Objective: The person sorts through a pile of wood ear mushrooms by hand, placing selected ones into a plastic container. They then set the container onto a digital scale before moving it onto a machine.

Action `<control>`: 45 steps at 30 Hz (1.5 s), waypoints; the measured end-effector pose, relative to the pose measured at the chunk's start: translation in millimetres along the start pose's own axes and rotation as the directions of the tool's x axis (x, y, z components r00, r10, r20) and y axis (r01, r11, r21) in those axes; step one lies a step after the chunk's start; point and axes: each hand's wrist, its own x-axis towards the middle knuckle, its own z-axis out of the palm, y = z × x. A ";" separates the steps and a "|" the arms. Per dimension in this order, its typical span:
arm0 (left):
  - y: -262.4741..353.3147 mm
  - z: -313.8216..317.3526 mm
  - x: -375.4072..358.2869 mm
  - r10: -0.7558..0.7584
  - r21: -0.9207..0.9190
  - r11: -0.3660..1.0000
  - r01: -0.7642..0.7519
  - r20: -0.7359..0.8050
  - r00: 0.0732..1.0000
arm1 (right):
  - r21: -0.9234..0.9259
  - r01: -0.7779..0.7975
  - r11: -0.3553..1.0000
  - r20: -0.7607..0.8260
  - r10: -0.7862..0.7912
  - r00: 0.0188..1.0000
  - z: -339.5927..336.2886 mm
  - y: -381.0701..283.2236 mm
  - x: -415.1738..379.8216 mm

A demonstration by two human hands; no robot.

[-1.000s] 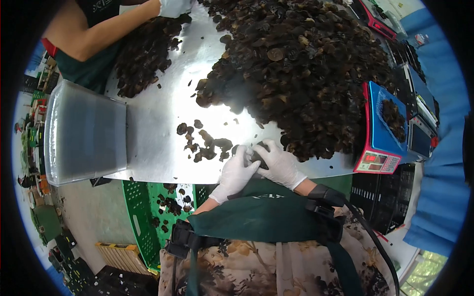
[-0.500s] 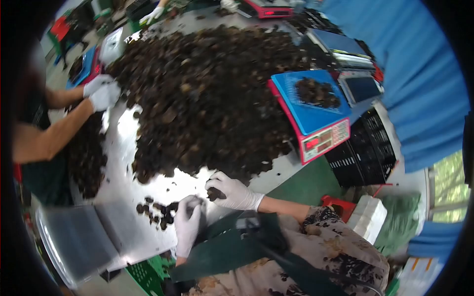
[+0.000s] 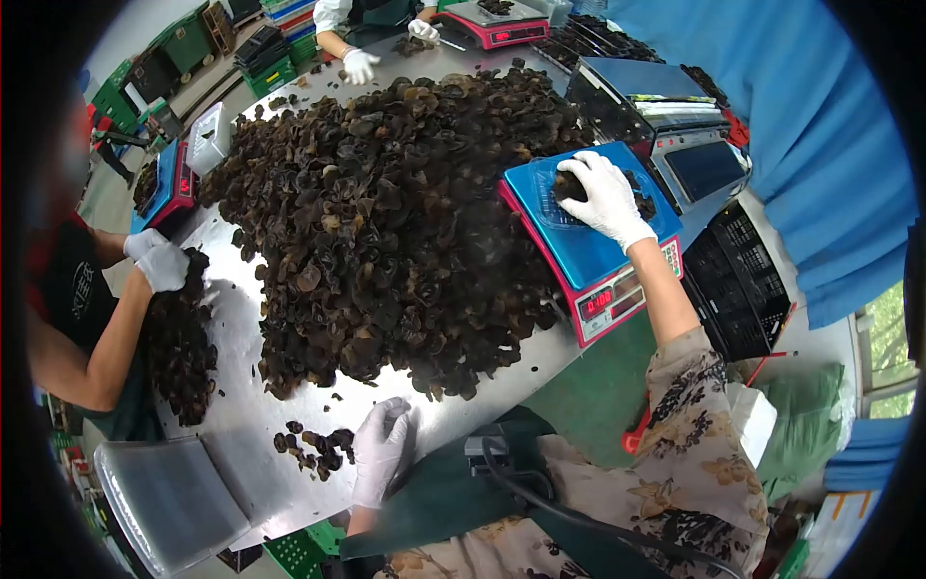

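Note:
My right hand (image 3: 610, 201), in a white glove, reaches over the blue-topped weighing scale (image 3: 595, 259). Its fingers close around dark wood ear mushrooms (image 3: 569, 185) at a clear plastic tray (image 3: 545, 198) on the scale. More mushrooms in the tray show beside the hand. My left hand (image 3: 381, 449), also gloved, rests low near the metal table's front edge with its fingers curled together; what they hold, if anything, is hidden. Just left of it lies a small group of wood ear pieces (image 3: 313, 452). A large heap of wood ears (image 3: 386, 222) covers the table's middle.
A co-worker's gloved hands (image 3: 159, 261) are over a smaller pile at the left. Another person's hand (image 3: 360, 67) is across the table (image 3: 227, 386). Stacked clear trays (image 3: 169, 497) stand front left. Black crates (image 3: 738, 280) sit beyond my scale.
My right hand has moved from beside my left hand up and right to the tray on the scale, carrying mushrooms. My left hand stays near the table edge, slightly lower.

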 end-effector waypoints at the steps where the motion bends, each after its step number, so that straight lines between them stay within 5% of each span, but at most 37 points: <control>1: 5.5 1.7 1.2 -0.034 0.017 0.999 0.034 0.008 0.999 | -0.031 0.038 0.999 0.023 -0.037 0.999 5.5 5.0 -0.2; 3: 11.7 3.5 2.5 -0.030 0.027 0.999 0.030 0.006 1.000 | -0.006 0.016 1.000 0.180 -0.015 0.983 8.5 10.4 0.6; 7: 10.0 3.6 2.7 -0.018 0.101 0.995 0.017 0.015 1.000 | 0.104 -0.017 0.994 0.181 -0.002 0.983 -6.2 10.4 -1.5; 10: 8.9 2.2 4.2 -0.022 0.114 0.993 0.022 0.002 1.000 | 0.200 0.029 0.979 -0.004 -0.028 1.000 -14.0 13.7 -3.5; 12: 16.3 4.3 9.8 0.058 0.290 0.956 -0.053 -0.009 0.998 | 0.219 0.081 0.972 -0.207 -0.035 0.978 -18.5 5.3 -10.0; 14: 24.2 6.4 13.6 0.167 0.405 0.898 -0.169 0.041 0.985 | 0.405 0.069 0.912 -0.211 0.020 0.977 -25.1 -29.3 -21.9; 15: 36.1 7.9 17.5 0.217 0.362 0.905 -0.223 0.059 0.974 | 0.530 0.002 0.848 -0.125 0.076 0.989 -26.7 -58.9 -31.4; 19: 15.7 27.5 36.1 0.353 0.594 0.683 -0.426 0.243 0.903 | 0.625 -0.028 0.780 0.267 -0.180 0.947 -0.3 -147.3 -77.4; 21: 9.3 27.3 38.0 0.376 0.621 0.640 -0.452 0.261 0.889 | 0.436 0.180 0.882 0.295 -0.329 0.897 30.3 -171.9 -102.4; 23: -0.9 24.3 35.4 0.431 0.627 0.611 -0.483 0.248 0.867 | 0.286 0.207 0.936 0.335 -0.300 0.893 57.1 -200.8 -124.8; 27: -12.3 2.4 15.7 0.323 0.578 0.734 -0.356 0.164 0.932 | 0.404 0.276 0.872 0.273 -0.403 0.874 76.5 -236.3 -140.4; 31: -26.1 -24.1 -7.1 0.303 0.678 0.677 -0.287 0.098 0.948 | 0.551 0.329 0.767 0.236 -0.521 0.820 86.8 -260.3 -143.4; 35: -39.4 -47.5 -27.2 0.260 0.633 0.753 -0.177 -0.040 0.965 | 0.707 0.200 0.678 0.121 -0.395 0.911 76.7 -262.1 -128.2; 40: -47.1 -66.9 -48.8 0.078 0.699 0.701 0.143 -0.274 0.958 | 0.547 0.288 0.786 0.139 -0.425 0.894 76.3 -268.6 -117.6; 44: -57.9 -77.9 -61.9 0.039 0.676 0.711 0.193 -0.313 0.949 | 0.377 0.424 0.823 0.235 -0.528 0.816 113.4 -281.3 -118.9; 45: -59.0 -80.6 -63.9 0.034 0.677 0.708 0.202 -0.318 0.947 | 0.354 0.358 0.864 0.368 -0.481 0.796 113.6 -285.0 -116.2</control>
